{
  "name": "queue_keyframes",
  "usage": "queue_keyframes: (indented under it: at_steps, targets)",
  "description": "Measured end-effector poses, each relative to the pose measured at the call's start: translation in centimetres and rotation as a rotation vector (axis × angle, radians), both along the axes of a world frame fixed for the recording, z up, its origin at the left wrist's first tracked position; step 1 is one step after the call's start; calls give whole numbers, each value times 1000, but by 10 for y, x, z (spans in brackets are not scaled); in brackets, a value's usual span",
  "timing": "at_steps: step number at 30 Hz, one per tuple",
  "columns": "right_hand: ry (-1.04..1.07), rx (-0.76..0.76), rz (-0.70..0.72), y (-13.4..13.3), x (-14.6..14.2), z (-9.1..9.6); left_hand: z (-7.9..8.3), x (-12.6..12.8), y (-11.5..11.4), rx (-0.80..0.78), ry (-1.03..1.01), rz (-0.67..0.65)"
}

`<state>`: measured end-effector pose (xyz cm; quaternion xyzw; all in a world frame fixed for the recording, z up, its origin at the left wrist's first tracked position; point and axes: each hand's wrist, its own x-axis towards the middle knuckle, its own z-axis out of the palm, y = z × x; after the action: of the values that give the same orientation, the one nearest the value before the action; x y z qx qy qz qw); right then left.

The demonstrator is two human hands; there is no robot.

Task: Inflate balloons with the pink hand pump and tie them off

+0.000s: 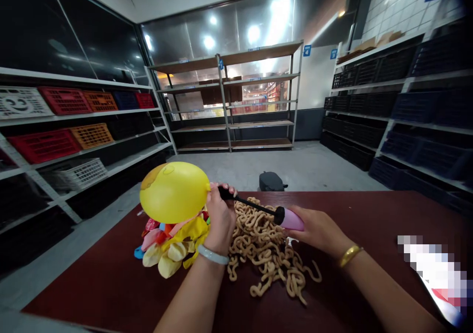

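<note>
**Yellow rubber, pinched at the neck**

Part-filled, the yellow balloon (173, 192) looks light, soft and easy to burst; its neck seems the safest place to grip. It floats above the near-left of the dark red table (369, 215), touching the left hand (220, 215), whose fingers close around the neck and the tip of the pump (258, 208). The right hand (318, 229) wraps the pump's pink barrel. Limp balloons (173, 247) and tan loops (266, 249) lie beneath.

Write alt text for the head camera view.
A person's left hand pinches a yellow balloon onto the black nozzle of a hand pump, whose pink body the right hand grips. Below lie limp balloons and a heap of tan loops on a dark red table.
</note>
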<state>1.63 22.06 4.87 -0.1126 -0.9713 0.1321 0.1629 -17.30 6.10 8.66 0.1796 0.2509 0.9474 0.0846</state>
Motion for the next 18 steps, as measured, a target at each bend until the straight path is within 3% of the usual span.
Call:
queue_keyframes:
  at_steps: [6, 11, 14, 18]
  targets:
    - [13, -50, -6, -11, -2, 3, -19, 50, 28, -105, -8, -144]
    - [39, -89, -8, -23, -3, 7, -24, 79, 34, -188, 15, -181]
    - [57, -98, 3, -25, -4, 6, -16, 76, 30, -178, 29, -153]
    - [41, -100, 13, -16, -5, 6, 2, 47, 15, -153, 38, -72]
